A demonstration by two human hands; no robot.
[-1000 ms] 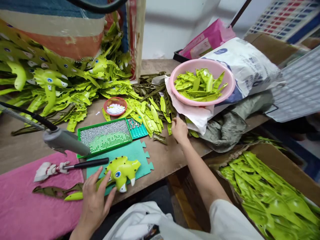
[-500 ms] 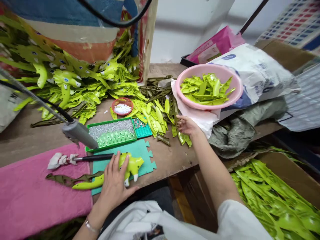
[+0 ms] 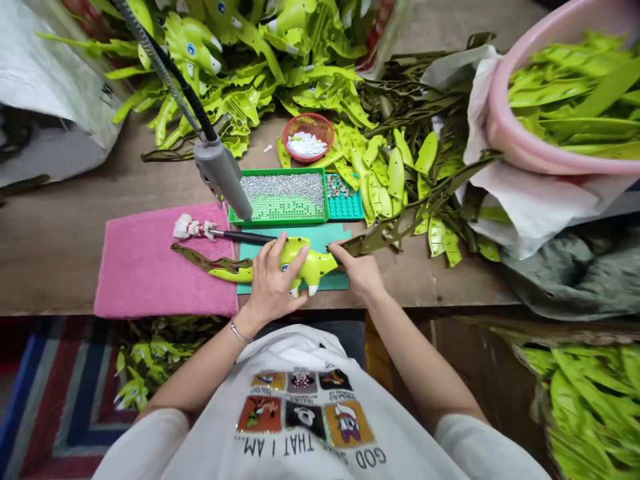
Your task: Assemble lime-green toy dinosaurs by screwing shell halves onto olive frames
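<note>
Under my left hand [image 3: 273, 277] lies a lime-green plastic dinosaur part [image 3: 300, 257] with a blue eye and white tips, gripped by the fingers on the teal foam mat [image 3: 325, 233]. A green tail-like piece [image 3: 230, 274] and a dark olive strip [image 3: 200, 259] stick out to its left. In my right hand [image 3: 363, 273], thumb and fingers pinch a long dark olive plastic strip [image 3: 390, 230], its end against the dinosaur part's right end. Just behind the hands rests a screwdriver [image 3: 245, 236] with a black handle and white wrapping.
A green tray [image 3: 285, 219] of small screws, a teal tray [image 3: 350, 212] and a red basket [image 3: 307, 123] of white pieces stand behind. A grey tool [image 3: 223, 173] hangs over the screws. Green parts heap at the back; a pink basin [image 3: 500, 113] is at right.
My right hand has come from the parts beside the basin to the dinosaur part, bringing a dark olive strip. My left hand stays on the part. The view has turned downward.
</note>
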